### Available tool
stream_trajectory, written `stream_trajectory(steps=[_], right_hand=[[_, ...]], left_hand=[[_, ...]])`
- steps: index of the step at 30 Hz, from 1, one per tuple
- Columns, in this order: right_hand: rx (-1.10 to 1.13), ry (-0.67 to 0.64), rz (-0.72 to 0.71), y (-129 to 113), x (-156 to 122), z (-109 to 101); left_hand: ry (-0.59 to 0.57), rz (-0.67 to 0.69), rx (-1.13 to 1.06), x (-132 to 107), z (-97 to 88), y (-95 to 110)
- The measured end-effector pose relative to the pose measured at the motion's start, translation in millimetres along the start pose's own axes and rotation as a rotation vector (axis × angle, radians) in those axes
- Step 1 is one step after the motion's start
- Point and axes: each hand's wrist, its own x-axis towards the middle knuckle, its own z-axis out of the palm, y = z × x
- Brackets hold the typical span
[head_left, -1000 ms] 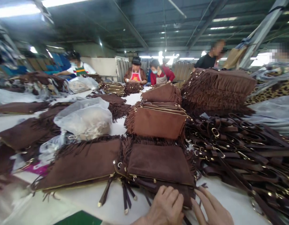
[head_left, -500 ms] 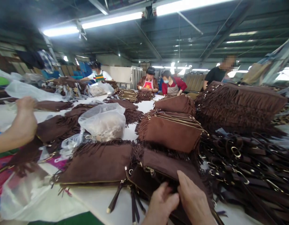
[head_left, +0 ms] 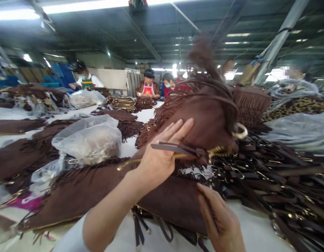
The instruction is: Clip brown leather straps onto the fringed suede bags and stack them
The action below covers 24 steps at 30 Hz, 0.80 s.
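My left hand (head_left: pixel 162 157) reaches across the middle, fingers stretched over the face of a raised dark brown fringed bag (head_left: pixel 204 120). Its thumb is hidden. The bag is tilted, its fringe blurred, with a gold ring (head_left: pixel 240 131) at one corner and a leather zip pull (head_left: pixel 164 147) crossing my knuckles. Lower right, my right hand (head_left: pixel 222 217) has its fingers closed at the right end of another brown bag (head_left: pixel 175 199) lying flat; its edge is partly hidden there. A further fringed bag (head_left: pixel 80 189) with a gold zip lies to the left.
A clear plastic bag (head_left: pixel 85 136) of pale pieces stands at left centre. Dark straps with gold hardware (head_left: pixel 269 178) pile up on the right. Behind are stacked fringed bags (head_left: pixel 251 108) and leopard-print material (head_left: pixel 295 108). Across the table a person in a red apron (head_left: pixel 148 89) works.
A brown bag has come up off the table in my left hand. My right hand has stayed low, now at the end of a flat bag. The view has swung right.
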Motion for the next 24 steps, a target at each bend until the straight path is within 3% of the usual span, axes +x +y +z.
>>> stream_trajectory(steps=[3,5,7,9,12,15,19,22,24], right_hand=[[0.027,-0.041,0.222,31.3,-42.8,-1.1],[0.022,-0.096,0.318,50.4,-77.7,0.7],[-0.013,-0.103,0.341,67.8,-109.9,1.6],[-0.120,-0.045,0.348,84.0,-131.3,-2.3],[-0.445,0.116,0.265,106.7,-131.2,-19.5],[-0.756,0.197,0.250,126.5,-98.7,-37.6],[-0.875,0.011,0.479,149.3,-49.0,-39.8],[-0.812,-0.066,0.509,161.4,-30.5,-32.9],[-0.741,-0.086,0.507,162.6,-28.5,-31.6]], left_hand=[[-0.361,0.130,0.225,-25.4,19.2,-8.1],[-0.651,0.078,0.299,-61.8,53.1,-16.1],[-0.975,-0.058,0.329,-98.5,88.2,-25.0],[-1.083,-0.152,0.301,-122.7,111.5,-32.5],[-1.113,-0.192,0.226,-130.3,119.0,-38.9],[-1.120,-0.227,0.164,-124.0,113.7,-41.9],[-1.054,-0.185,0.117,-121.8,108.2,-44.5],[-0.985,-0.103,0.051,-118.8,96.3,-43.6],[-1.052,-0.142,0.013,-112.8,85.7,-40.7]])
